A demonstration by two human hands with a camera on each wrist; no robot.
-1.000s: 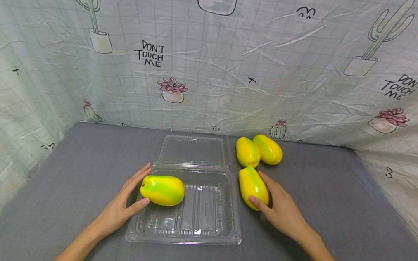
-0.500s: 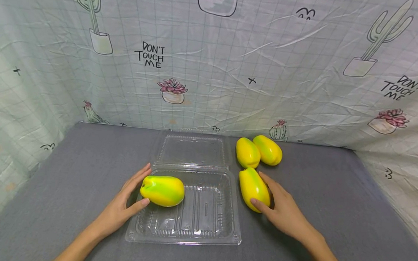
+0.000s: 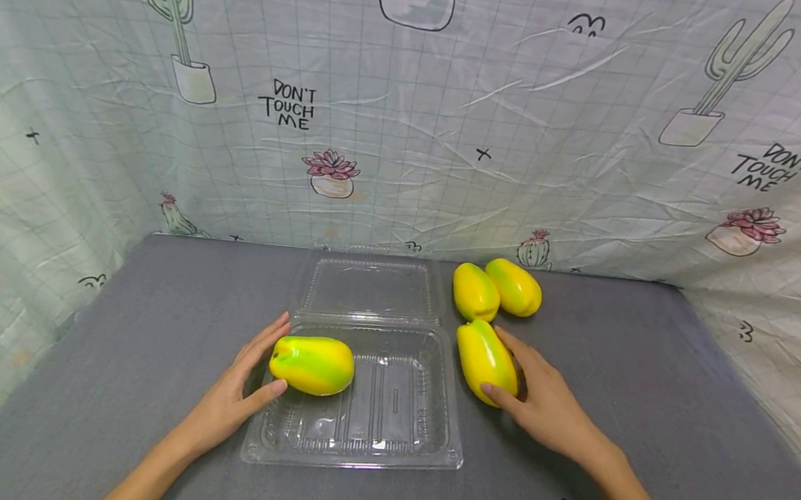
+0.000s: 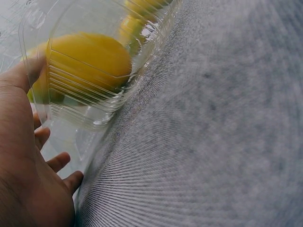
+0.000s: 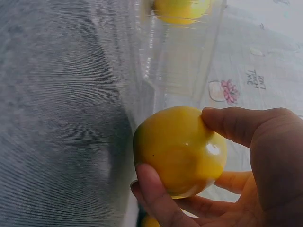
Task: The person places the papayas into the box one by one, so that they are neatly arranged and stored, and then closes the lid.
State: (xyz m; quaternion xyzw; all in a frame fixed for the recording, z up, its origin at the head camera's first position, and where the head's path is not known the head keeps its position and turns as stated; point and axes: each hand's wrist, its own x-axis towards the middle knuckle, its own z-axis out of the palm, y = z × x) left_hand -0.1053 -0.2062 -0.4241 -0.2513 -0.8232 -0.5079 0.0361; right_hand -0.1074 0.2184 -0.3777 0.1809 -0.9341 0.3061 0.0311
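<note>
While the left hand (image 3: 235, 382), in the head view, has its fingers spread at the left rim of a clear container (image 3: 389, 420), a yellow-green fruit (image 3: 315, 366) lies inside there; the right hand (image 3: 550, 402) grips a second fruit (image 3: 484, 360) beside the right rim, and two more fruits (image 3: 475, 291) lie near the back edge of the table (image 3: 165, 325). The left wrist view shows parted fingers gripping nothing; the right, fingers curled round the second fruit.

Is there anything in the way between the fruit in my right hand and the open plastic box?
Nothing visible except the right rim of the box, which the fruit in your right hand would have to clear. The lid lies folded back on the far side, and the boxed fruit sits toward the left.
</note>
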